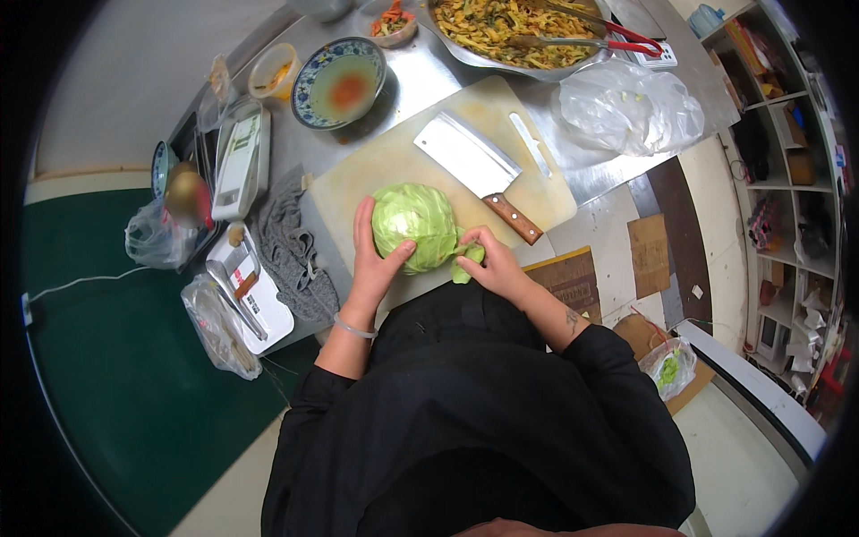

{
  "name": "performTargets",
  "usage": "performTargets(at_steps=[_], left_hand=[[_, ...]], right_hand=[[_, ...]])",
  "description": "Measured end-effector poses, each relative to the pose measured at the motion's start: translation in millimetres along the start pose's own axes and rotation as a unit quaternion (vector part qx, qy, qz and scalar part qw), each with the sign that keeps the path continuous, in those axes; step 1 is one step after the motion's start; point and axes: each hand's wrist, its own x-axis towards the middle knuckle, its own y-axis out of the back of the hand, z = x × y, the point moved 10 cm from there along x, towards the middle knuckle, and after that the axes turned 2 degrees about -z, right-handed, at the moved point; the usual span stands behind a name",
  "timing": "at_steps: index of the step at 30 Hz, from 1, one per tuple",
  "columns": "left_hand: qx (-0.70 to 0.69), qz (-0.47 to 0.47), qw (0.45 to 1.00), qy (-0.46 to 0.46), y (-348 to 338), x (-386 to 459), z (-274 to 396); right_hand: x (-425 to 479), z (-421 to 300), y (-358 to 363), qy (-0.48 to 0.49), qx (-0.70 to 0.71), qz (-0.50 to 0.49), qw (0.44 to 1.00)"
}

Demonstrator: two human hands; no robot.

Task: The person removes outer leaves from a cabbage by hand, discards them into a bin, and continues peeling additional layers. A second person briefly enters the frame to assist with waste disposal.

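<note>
A pale green cabbage head (413, 227) rests at the near left part of a yellowed cutting board (376, 161). My left hand (379, 258) grips its left side, thumb on the near face. Between the thumb and fingers of my right hand (494, 265) is a cabbage leaf piece (463, 268), at the head's lower right side. Beyond the right hand, a cleaver (470, 154) lies flat on the board, its wooden handle pointing towards me. Farther right on the board is a small white-handled knife (530, 144).
Beyond the board stand a patterned bowl of liquid (339, 84) and a large pan of sliced food (517, 33) with red-handled tongs (631, 40). A plastic bag (631, 107) lies at the right. A grey cloth (288, 248) and a white tray (275, 322) are at the left.
</note>
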Motion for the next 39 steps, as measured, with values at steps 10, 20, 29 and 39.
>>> performTargets(at_steps=[10,20,29,39], left_hand=[[0.023,0.057,0.998,0.012,-4.6,-10.4,-1.7],[-0.034,0.009,0.999,0.038,14.7,7.1,8.4],[0.127,-0.236,0.963,-0.023,-21.6,63.3,36.8],[0.028,-0.132,0.987,0.087,2.5,51.6,-9.5]], right_hand=[[11.8,-15.5,-17.0,-0.052,0.092,0.022,0.994],[4.8,-57.4,-14.2,0.136,-0.042,-0.028,0.989],[4.3,-82.3,-9.4,0.202,-0.044,0.003,0.978],[-9.7,-7.8,8.7,0.050,-0.083,-0.064,0.993]])
